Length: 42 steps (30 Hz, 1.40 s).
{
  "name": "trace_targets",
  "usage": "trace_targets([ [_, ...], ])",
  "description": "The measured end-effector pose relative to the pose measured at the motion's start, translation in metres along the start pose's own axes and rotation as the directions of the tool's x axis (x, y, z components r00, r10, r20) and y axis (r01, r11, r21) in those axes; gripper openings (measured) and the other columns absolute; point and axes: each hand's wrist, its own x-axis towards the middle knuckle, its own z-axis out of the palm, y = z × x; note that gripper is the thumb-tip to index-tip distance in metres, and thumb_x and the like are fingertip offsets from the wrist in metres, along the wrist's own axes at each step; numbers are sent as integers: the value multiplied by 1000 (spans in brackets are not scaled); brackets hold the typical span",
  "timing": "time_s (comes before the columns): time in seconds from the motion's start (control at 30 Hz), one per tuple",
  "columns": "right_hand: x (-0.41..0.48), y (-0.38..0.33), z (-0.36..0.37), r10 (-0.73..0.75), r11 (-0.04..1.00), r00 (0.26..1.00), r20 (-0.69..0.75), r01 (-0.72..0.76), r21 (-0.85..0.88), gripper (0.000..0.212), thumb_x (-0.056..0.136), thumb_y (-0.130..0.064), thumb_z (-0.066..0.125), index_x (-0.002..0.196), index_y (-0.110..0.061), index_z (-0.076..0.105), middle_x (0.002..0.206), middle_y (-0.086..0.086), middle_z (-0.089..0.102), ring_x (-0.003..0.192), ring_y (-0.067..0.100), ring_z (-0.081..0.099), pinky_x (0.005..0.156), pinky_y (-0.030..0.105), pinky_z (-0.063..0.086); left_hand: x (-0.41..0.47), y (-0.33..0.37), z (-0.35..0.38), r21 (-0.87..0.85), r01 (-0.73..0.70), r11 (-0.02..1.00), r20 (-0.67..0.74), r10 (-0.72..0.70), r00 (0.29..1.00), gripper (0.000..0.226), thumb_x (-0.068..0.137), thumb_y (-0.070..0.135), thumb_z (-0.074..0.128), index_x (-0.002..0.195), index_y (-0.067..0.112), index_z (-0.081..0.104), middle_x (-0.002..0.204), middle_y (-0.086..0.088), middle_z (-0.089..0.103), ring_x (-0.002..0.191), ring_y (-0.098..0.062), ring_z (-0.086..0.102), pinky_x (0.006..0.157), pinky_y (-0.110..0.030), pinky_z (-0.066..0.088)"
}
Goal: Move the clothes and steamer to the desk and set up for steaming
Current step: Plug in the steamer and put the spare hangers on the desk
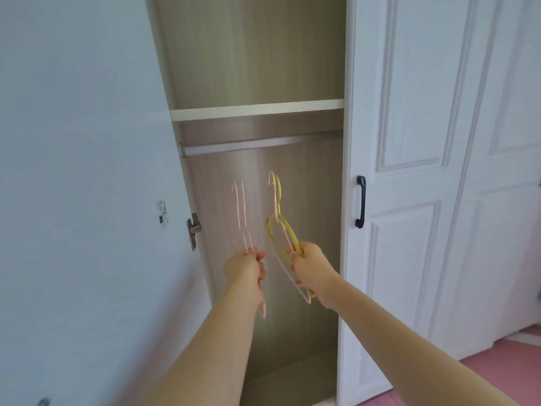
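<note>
I face an open wardrobe with a bare metal rail (257,145) under a white shelf (257,110). My left hand (245,266) grips a pale pink hanger (241,212), blurred by motion, its hook pointing up below the rail. My right hand (311,266) grips a yellow hanger (283,227) together with another pink hanger (275,189), hooks up, just right of the first. No clothes or steamer show in this view.
The open wardrobe door (82,200) stands at my left with a metal hinge (193,230). A shut white panelled door with a black handle (360,202) is at my right. Pink floor (503,364) shows at the lower right.
</note>
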Motion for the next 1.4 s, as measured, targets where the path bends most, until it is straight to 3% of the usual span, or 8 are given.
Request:
trace_targets([
  [0.2, -76, 42, 3, 57, 997, 998, -37, -59, -49, 19, 101, -26, 40, 107, -15, 54, 86, 1, 55, 75, 12, 53, 60, 19, 44, -67, -63, -31, -10, 122, 993, 70, -121, 990, 15, 96, 16, 53, 86, 10, 61, 68, -5, 58, 47, -10, 44, 46, -22, 35],
  [0.5, -214, 93, 21, 184, 979, 977, -104, -192, -67, 23, 100, -16, 36, 105, -11, 58, 79, 2, 53, 66, 14, 45, 58, 23, 40, -156, -118, -100, -100, 282, 954, 199, -258, 945, 14, 96, 5, 49, 97, 4, 63, 71, -7, 59, 47, -9, 46, 39, -18, 38],
  [0.67, -289, 108, 43, 256, 963, 952, -166, -266, -42, 23, 100, -15, 35, 105, -16, 57, 88, 5, 60, 61, 11, 46, 53, 21, 39, -204, -136, -145, -41, 330, 943, 277, -307, 910, 15, 97, 2, 48, 100, 1, 64, 76, -10, 61, 56, -13, 50, 49, -22, 45],
  [0.8, -349, 117, 63, 298, 948, 922, -249, -317, -36, 24, 98, -12, 34, 104, -16, 57, 84, 3, 60, 61, 11, 49, 48, 19, 39, -242, -152, -186, 16, 342, 940, 324, -328, 887, 15, 97, -1, 47, 104, -3, 60, 79, -12, 61, 60, -16, 52, 58, -26, 47],
  [1.03, -439, 126, 86, 373, 923, 883, -285, -385, 13, 24, 98, -13, 32, 103, -17, 55, 79, 1, 57, 63, 14, 49, 49, 22, 40, -294, -194, -249, 217, 367, 905, 339, -422, 841, 13, 93, 3, 56, 100, 4, 67, 79, -5, 65, 68, -15, 59, 59, -25, 47],
  [1.17, -478, 136, 96, 404, 911, 874, -269, -410, 35, 22, 99, -13, 35, 102, -12, 56, 81, 0, 58, 65, 10, 51, 41, 8, 38, -320, -219, -279, 264, 423, 867, 318, -492, 810, 17, 89, 6, 63, 104, 6, 70, 74, -2, 63, 66, -14, 55, 59, -25, 45],
  [1.3, -508, 148, 107, 441, 897, 872, -213, -436, 73, 21, 99, -12, 35, 102, -9, 56, 89, 3, 60, 79, 16, 58, 62, 19, 44, -348, -237, -300, 288, 464, 838, 289, -538, 792, 20, 85, 9, 69, 105, 11, 71, 81, -2, 63, 72, -14, 51, 65, -24, 43],
  [1.4, -529, 154, 112, 456, 890, 878, -144, -449, 80, 21, 100, -13, 35, 103, -9, 55, 89, 2, 64, 80, 16, 61, 67, 23, 45, -367, -246, -312, 284, 496, 821, 270, -565, 780, 23, 83, 13, 72, 106, 13, 71, 86, -2, 63, 73, -14, 50, 64, -23, 42],
])
